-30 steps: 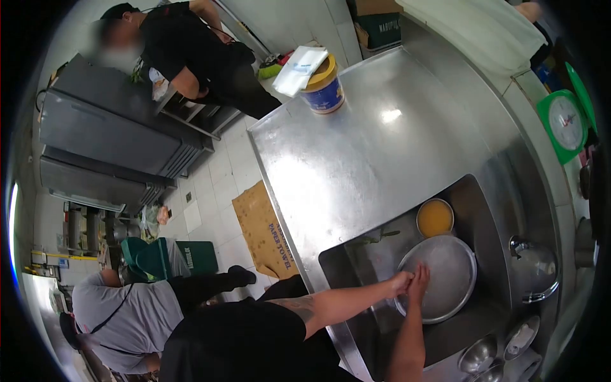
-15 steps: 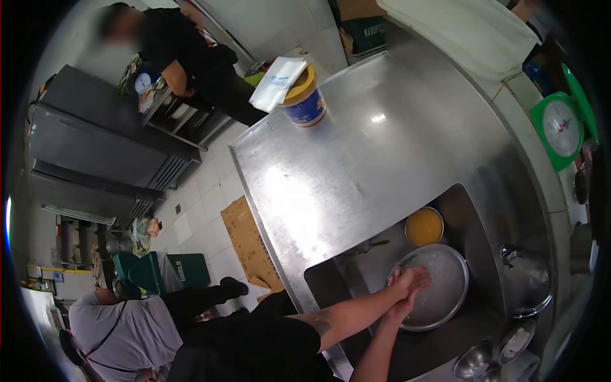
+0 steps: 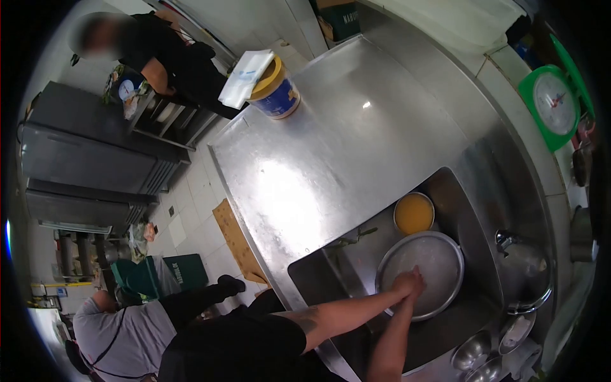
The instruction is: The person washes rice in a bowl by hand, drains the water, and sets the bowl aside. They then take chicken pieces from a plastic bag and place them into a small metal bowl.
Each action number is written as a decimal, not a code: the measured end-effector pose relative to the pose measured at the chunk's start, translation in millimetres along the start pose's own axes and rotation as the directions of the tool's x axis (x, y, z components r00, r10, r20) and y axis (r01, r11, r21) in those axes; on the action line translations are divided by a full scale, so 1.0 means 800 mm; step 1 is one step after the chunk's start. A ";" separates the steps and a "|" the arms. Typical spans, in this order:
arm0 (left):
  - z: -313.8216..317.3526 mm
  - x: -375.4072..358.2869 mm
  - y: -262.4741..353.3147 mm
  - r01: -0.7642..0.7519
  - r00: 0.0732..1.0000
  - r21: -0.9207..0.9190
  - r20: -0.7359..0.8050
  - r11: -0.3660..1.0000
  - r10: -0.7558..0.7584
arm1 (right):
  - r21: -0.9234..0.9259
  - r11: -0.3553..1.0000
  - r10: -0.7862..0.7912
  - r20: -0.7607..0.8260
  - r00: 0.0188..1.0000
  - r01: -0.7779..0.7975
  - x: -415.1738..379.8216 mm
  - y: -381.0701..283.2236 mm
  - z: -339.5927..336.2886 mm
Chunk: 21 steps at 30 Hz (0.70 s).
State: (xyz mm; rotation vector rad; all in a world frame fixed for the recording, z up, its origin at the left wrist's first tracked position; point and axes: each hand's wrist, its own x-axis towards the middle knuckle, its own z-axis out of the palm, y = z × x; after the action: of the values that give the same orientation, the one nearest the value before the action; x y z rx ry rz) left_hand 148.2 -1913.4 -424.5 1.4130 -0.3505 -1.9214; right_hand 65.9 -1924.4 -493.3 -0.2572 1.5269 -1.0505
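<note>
My left hand (image 3: 402, 284) and my right hand (image 3: 417, 290) are pressed together, fingers closed around each other. Whether anything lies between them is hidden. Both are over a round metal basin (image 3: 445, 267) of cloudy, whitish water, which sits in the steel sink (image 3: 471, 312). A smaller metal bowl (image 3: 414, 214) of orange-yellow liquid or food stands beside the basin. Some green stalks (image 3: 356, 237) lie on the sink floor to its left.
A tap (image 3: 506, 239) rises behind the sink. Metal bowls (image 3: 471, 350) stand at its lower right. On the steel counter (image 3: 356, 146) is a blue-and-yellow tub (image 3: 277, 95) with plastic bags on it. A green scale (image 3: 550, 105) is at right. Two people work nearby.
My hands have shifted slightly and closed more tightly together over the basin. The view has moved a little, so the sink and counter appear further up and left.
</note>
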 end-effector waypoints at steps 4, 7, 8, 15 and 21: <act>-0.015 -0.030 0.043 -0.117 0.993 0.517 0.069 0.848 0.094 | -0.375 0.927 -0.043 -0.018 0.999 0.033 -0.021 0.007 -0.020; -0.054 -0.045 0.047 -0.334 0.938 0.924 0.307 0.186 0.160 | -0.813 0.553 -0.178 0.101 0.979 0.184 -0.009 0.014 -0.054; -0.065 -0.040 0.039 -0.335 0.938 0.924 0.307 0.187 0.160 | -0.930 0.283 -0.201 0.181 0.963 0.234 0.002 0.023 -0.071; -0.072 0.008 0.034 -0.287 0.937 0.951 0.253 -0.118 -0.241 | -0.266 0.961 -0.060 -0.485 0.873 -0.082 -0.108 -0.006 0.056; -0.013 -0.024 0.022 -0.059 0.984 0.811 0.147 -0.582 0.104 | -0.378 0.765 -0.411 0.335 0.848 0.521 -0.243 -0.106 0.142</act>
State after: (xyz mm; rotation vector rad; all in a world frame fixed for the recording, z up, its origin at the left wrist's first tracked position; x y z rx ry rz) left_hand 167.0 -1910.5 -403.9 2.1279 -2.8884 -0.6838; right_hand 185.5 -1892.4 -286.6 -1.1147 1.5084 -0.9782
